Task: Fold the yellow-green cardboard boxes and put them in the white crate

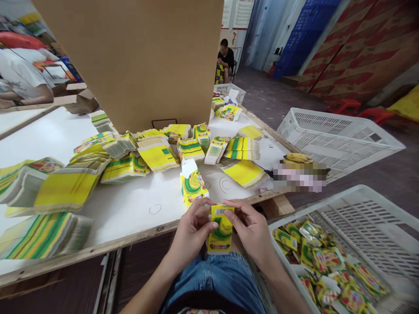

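Above my lap, just off the table's front edge, I hold a small yellow-and-green printed box (221, 235) between both hands. My left hand (195, 222) grips its left side, thumb on the front face. On the right side, my right hand (250, 226) pinches it near the top, its thumb close to the barcode. Another yellow-and-green carton (193, 185) with a white flap lies on the table right behind my hands. Stacks of flat printed cartons (159, 152) fan out across the white table beyond.
A tall cardboard sheet (137, 61) stands at the back of the table (131, 207). At my right, a white crate (356, 218) holds many small yellow-green packs, and another white crate (340, 131) stands behind it. Bananas (297, 158) lie at the table's right corner. Two other people sit farther off.
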`<move>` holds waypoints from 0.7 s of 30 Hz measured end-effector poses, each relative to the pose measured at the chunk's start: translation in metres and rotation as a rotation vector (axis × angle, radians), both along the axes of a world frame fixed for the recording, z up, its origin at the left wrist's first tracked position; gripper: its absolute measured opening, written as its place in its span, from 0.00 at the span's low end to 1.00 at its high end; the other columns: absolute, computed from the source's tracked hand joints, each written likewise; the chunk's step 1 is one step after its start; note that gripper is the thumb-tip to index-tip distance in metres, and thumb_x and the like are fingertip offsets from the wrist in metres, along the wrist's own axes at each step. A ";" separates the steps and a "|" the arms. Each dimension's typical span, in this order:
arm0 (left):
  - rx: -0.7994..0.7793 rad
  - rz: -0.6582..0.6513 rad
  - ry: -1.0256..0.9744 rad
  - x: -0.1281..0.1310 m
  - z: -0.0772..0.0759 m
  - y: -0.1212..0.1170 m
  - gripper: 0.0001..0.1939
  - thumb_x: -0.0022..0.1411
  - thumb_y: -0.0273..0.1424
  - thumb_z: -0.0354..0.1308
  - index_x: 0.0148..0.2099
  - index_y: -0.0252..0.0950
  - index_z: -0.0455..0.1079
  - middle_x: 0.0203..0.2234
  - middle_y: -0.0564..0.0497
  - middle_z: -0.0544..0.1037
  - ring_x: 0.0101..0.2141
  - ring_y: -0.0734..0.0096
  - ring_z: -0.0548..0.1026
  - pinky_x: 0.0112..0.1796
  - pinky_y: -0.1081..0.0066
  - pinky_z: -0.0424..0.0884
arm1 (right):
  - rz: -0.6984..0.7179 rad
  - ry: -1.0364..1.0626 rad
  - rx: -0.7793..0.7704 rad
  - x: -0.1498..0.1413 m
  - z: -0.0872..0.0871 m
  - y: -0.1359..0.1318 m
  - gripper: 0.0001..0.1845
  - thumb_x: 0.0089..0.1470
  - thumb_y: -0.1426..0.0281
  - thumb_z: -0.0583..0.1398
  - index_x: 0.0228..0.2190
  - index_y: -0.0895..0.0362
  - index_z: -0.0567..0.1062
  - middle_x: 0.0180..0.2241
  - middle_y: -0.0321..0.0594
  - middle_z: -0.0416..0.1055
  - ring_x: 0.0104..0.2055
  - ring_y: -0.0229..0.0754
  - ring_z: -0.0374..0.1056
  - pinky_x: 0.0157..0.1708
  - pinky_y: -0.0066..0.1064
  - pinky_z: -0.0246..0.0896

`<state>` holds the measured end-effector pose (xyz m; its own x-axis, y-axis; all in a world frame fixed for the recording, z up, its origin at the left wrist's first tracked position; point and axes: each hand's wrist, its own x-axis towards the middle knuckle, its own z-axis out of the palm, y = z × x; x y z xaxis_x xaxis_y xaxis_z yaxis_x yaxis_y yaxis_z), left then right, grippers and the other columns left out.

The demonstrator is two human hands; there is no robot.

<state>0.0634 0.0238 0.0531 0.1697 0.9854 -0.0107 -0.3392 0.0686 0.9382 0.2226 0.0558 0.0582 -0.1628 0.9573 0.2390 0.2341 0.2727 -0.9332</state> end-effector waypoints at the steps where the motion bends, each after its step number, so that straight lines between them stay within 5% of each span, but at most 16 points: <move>1: 0.019 0.015 0.035 0.001 0.000 -0.001 0.17 0.61 0.29 0.61 0.50 0.40 0.61 0.40 0.46 0.80 0.40 0.62 0.80 0.39 0.68 0.74 | 0.000 0.022 0.000 0.003 0.001 -0.001 0.09 0.57 0.65 0.61 0.39 0.53 0.79 0.38 0.43 0.76 0.41 0.46 0.70 0.41 0.36 0.66; 4: 0.155 0.143 0.324 -0.006 -0.003 0.003 0.18 0.62 0.30 0.59 0.54 0.41 0.64 0.50 0.43 0.77 0.50 0.58 0.75 0.52 0.59 0.69 | -0.161 -0.102 0.166 0.027 0.011 -0.005 0.07 0.56 0.66 0.61 0.34 0.53 0.79 0.35 0.44 0.74 0.39 0.47 0.68 0.40 0.39 0.65; 7: 0.315 0.319 0.781 -0.028 -0.013 0.016 0.32 0.55 0.32 0.65 0.61 0.41 0.63 0.62 0.42 0.65 0.64 0.51 0.57 0.63 0.48 0.50 | -0.561 -0.441 0.414 0.064 0.022 -0.004 0.10 0.55 0.63 0.62 0.35 0.55 0.80 0.36 0.47 0.70 0.41 0.51 0.65 0.47 0.47 0.58; 9: 0.357 0.348 0.985 -0.043 -0.022 0.025 0.34 0.53 0.33 0.67 0.61 0.39 0.63 0.63 0.39 0.63 0.65 0.47 0.53 0.63 0.43 0.42 | -0.669 -0.584 0.458 0.081 0.023 -0.002 0.16 0.54 0.59 0.62 0.38 0.57 0.80 0.37 0.49 0.69 0.43 0.53 0.64 0.50 0.50 0.54; 15: 0.425 0.258 1.220 -0.063 -0.034 0.028 0.24 0.61 0.30 0.59 0.59 0.37 0.68 0.60 0.42 0.68 0.62 0.54 0.62 0.59 0.50 0.63 | -0.348 -0.294 0.034 0.048 0.000 0.001 0.17 0.56 0.56 0.59 0.36 0.55 0.79 0.35 0.44 0.75 0.35 0.45 0.67 0.36 0.36 0.61; 21: 0.889 0.295 1.124 -0.054 -0.023 0.012 0.26 0.63 0.15 0.48 0.60 0.36 0.67 0.54 0.43 0.75 0.58 0.63 0.68 0.56 0.59 0.69 | -0.121 0.183 -0.367 -0.007 -0.009 -0.001 0.24 0.54 0.51 0.59 0.38 0.59 0.79 0.25 0.41 0.75 0.27 0.41 0.67 0.30 0.32 0.63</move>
